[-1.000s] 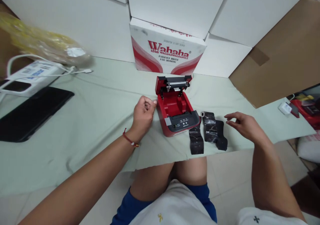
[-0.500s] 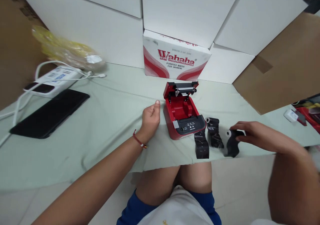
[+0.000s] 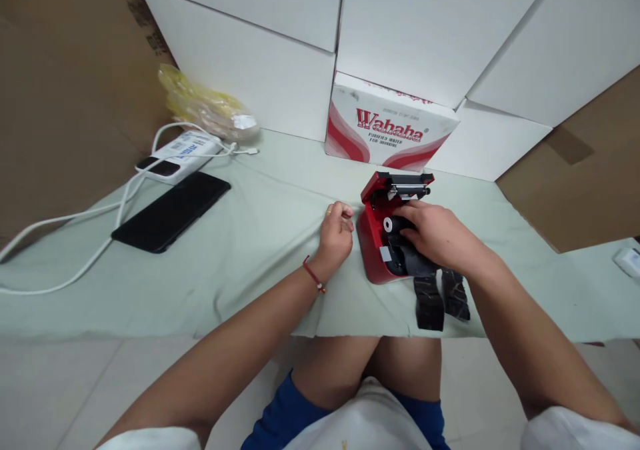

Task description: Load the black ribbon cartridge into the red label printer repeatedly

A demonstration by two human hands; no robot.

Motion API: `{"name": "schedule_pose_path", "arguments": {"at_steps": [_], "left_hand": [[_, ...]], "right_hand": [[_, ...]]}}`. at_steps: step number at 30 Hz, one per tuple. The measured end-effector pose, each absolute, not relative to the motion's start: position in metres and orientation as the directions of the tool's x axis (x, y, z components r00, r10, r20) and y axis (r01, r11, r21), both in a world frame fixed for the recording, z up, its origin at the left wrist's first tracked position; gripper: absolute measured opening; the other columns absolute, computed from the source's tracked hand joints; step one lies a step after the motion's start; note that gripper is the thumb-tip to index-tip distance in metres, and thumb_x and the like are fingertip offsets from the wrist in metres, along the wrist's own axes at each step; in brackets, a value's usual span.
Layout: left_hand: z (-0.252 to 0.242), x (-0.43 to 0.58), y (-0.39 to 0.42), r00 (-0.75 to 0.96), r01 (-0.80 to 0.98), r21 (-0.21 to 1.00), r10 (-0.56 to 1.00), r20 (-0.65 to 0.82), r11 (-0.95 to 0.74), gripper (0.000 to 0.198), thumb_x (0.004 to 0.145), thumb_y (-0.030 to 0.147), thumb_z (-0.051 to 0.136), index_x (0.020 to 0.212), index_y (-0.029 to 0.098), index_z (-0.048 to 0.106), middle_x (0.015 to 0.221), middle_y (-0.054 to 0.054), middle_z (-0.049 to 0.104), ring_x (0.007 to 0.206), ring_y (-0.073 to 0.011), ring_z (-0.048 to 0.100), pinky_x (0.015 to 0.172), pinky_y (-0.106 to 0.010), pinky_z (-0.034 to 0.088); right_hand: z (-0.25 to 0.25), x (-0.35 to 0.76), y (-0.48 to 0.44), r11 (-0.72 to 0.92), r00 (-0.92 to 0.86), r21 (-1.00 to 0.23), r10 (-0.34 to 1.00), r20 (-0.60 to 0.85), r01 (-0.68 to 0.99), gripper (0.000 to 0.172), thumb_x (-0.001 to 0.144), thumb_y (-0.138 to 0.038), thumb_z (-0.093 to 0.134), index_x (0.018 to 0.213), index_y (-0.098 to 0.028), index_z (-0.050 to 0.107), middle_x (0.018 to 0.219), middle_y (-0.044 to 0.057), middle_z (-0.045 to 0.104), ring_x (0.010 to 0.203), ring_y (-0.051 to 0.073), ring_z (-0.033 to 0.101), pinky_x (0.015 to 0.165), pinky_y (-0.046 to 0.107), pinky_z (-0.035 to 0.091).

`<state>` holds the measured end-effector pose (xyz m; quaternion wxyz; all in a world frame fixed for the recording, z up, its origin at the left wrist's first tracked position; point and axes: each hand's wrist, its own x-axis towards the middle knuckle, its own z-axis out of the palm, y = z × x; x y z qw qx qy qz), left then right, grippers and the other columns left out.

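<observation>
A red label printer point(image 3: 371, 251) sits on the cloth with its lid point(image 3: 397, 187) tilted up and its inside exposed. Into its bay reaches my right hand point(image 3: 443, 233), fingers closed round a roll of black paper point(image 3: 395, 225) with a white core; the roll's loose strip hangs over the front panel. Just left of the printer, apart from it, my left hand point(image 3: 337, 233) rests with curled fingers and nothing visible in them. Two black strips, a nearer one point(image 3: 430, 303) and one beside it point(image 3: 455, 297), lie before the printer, partly hidden by my right arm.
Behind the printer stands a white and red Wahaha carton point(image 3: 387, 127) against white boxes. To the left lie a black phone point(image 3: 171, 211), a white power bank point(image 3: 193, 151) with cables and a yellow plastic bag point(image 3: 205, 103). Cardboard point(image 3: 565, 183) borders the right side.
My right hand has brought the black roll from the right side of the table into the printer's bay. My left hand stays beside the printer, its fingers now curled differently. The view has shifted.
</observation>
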<state>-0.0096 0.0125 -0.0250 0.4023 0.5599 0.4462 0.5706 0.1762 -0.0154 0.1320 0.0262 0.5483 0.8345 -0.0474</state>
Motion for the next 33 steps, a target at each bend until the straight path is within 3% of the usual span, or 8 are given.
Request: {"name": "schedule_pose_path", "arguments": {"at_steps": [5, 9, 14, 18, 23, 25, 28, 33], "left_hand": [[-0.024, -0.007, 0.013, -0.077, 0.024, 0.958, 0.955, 0.287, -0.286, 0.028, 0.070, -0.004, 0.041, 0.083, 0.020, 0.050, 0.095, -0.001, 0.049, 0.069, -0.0097, 0.052, 0.066, -0.025, 0.045], [-0.022, -0.008, 0.013, -0.068, 0.019, 0.960, 0.958, 0.279, -0.278, 0.029, 0.070, -0.005, 0.041, 0.083, 0.020, 0.051, 0.092, 0.000, 0.050, 0.069, -0.0096, 0.052, 0.066, -0.024, 0.046], [-0.020, -0.007, 0.014, -0.067, 0.043, 0.960, 0.958, 0.279, -0.277, 0.033, 0.067, -0.008, 0.039, 0.082, 0.019, 0.051, 0.092, 0.000, 0.049, 0.069, -0.0099, 0.053, 0.068, -0.025, 0.046], [-0.017, -0.007, 0.009, -0.077, 0.087, 0.950, 0.949, 0.307, -0.300, 0.034, 0.066, -0.009, 0.039, 0.079, 0.019, 0.052, 0.093, -0.002, 0.049, 0.074, -0.0127, 0.052, 0.073, -0.028, 0.047], [0.004, -0.014, 0.001, -0.107, 0.181, 0.907, 0.909, 0.403, -0.381, 0.023, 0.085, 0.002, 0.047, 0.091, 0.020, 0.060, 0.101, -0.006, 0.057, 0.096, -0.0188, 0.057, 0.089, -0.033, 0.049], [0.020, -0.015, 0.003, -0.126, 0.216, 0.869, 0.870, 0.477, -0.445, 0.018, 0.096, 0.017, 0.049, 0.107, 0.021, 0.062, 0.115, -0.009, 0.062, 0.114, -0.0217, 0.058, 0.105, -0.038, 0.047], [0.050, -0.011, 0.014, -0.089, 0.128, 0.869, 0.867, 0.491, -0.479, 0.032, 0.106, 0.035, 0.042, 0.130, 0.021, 0.058, 0.140, -0.011, 0.059, 0.138, -0.0230, 0.051, 0.122, -0.040, 0.036], [0.080, -0.003, 0.014, 0.105, -0.023, 0.926, 0.921, 0.376, -0.376, 0.043, 0.109, 0.047, 0.033, 0.135, 0.021, 0.056, 0.137, -0.010, 0.067, 0.130, -0.0222, 0.061, 0.115, -0.038, 0.044]], "right_hand": [[0.123, 0.169, 0.002, 0.382, -0.384, -0.036, 0.917, -0.109, 0.923, 0.045, 0.082, -0.008, 0.060, 0.124, -0.019, 0.073, 0.116, 0.013, 0.077, 0.099, 0.031, 0.072, 0.084, 0.038, 0.052], [0.118, 0.171, -0.001, 0.407, -0.415, -0.097, 0.906, -0.082, 0.908, 0.045, 0.086, -0.010, 0.062, 0.129, -0.020, 0.070, 0.128, 0.012, 0.073, 0.112, 0.028, 0.070, 0.095, 0.037, 0.054], [0.117, 0.187, -0.057, 0.503, -0.478, -0.303, 0.864, 0.156, 0.810, 0.028, 0.101, -0.024, 0.052, 0.122, -0.021, 0.071, 0.131, 0.011, 0.070, 0.118, 0.024, 0.067, 0.102, 0.041, 0.055], [0.107, 0.200, -0.110, 0.567, -0.490, -0.247, 0.815, 0.310, 0.786, 0.033, 0.100, -0.021, 0.055, 0.131, -0.025, 0.068, 0.137, 0.012, 0.067, 0.122, 0.029, 0.064, 0.102, 0.051, 0.055], [0.087, 0.202, -0.140, 0.540, -0.457, -0.168, 0.812, 0.363, 0.825, 0.053, 0.099, -0.017, 0.057, 0.150, -0.031, 0.054, 0.143, 0.010, 0.065, 0.129, 0.029, 0.063, 0.113, 0.058, 0.049], [0.081, 0.200, -0.144, 0.522, -0.443, -0.152, 0.819, 0.365, 0.839, 0.060, 0.100, -0.016, 0.055, 0.156, -0.033, 0.044, 0.145, 0.009, 0.064, 0.131, 0.028, 0.062, 0.115, 0.059, 0.047], [0.076, 0.195, -0.147, 0.500, -0.418, -0.147, 0.825, 0.379, 0.853, 0.067, 0.100, -0.015, 0.054, 0.161, -0.034, 0.035, 0.147, 0.010, 0.063, 0.133, 0.028, 0.061, 0.115, 0.061, 0.047], [0.071, 0.192, -0.153, 0.466, -0.380, -0.170, 0.846, 0.375, 0.869, 0.071, 0.099, -0.014, 0.053, 0.163, -0.033, 0.029, 0.153, 0.012, 0.057, 0.140, 0.029, 0.056, 0.114, 0.061, 0.049]]}}
